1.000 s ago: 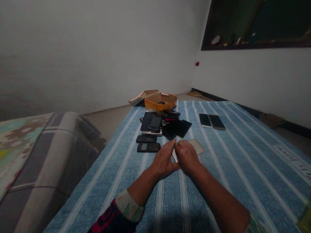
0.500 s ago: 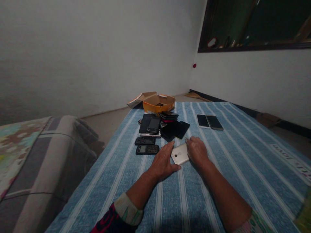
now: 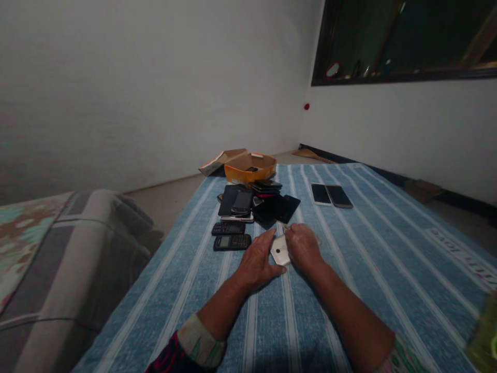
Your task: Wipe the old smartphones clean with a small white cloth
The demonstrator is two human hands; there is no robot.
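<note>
1. We start with our left hand (image 3: 256, 261), laid low with thumb and fingers parted, gripping the edges at the left end of a pale phone (image 3: 281, 248).
2. Our right hand (image 3: 303, 246) is curled closed over the phone's back, around a small pale thing (image 3: 286, 227); only its tip shows, so we cannot tell what it is.
3. The pale phone lies back up between our hands, on a blue striped cloth (image 3: 388, 269). A dark round spot shows near its left end; the right hand covers much of the rest.
4. We judge the step in hand to be work on the phone's back: one hand steadies, the other presses or rubs. The next move seems to call for a firm left hold and light, even pressure from the right.
5. Just left and a little beyond lie two black keypad phones (image 3: 232, 242), side by side.
6. Farther out sits a loose pile of dark phones (image 3: 243, 202), and behind it an open orange box (image 3: 240, 175).
7. Off to the right, well apart from our hands, two large-screen phones (image 3: 339, 196) lie together, screens up.
</note>
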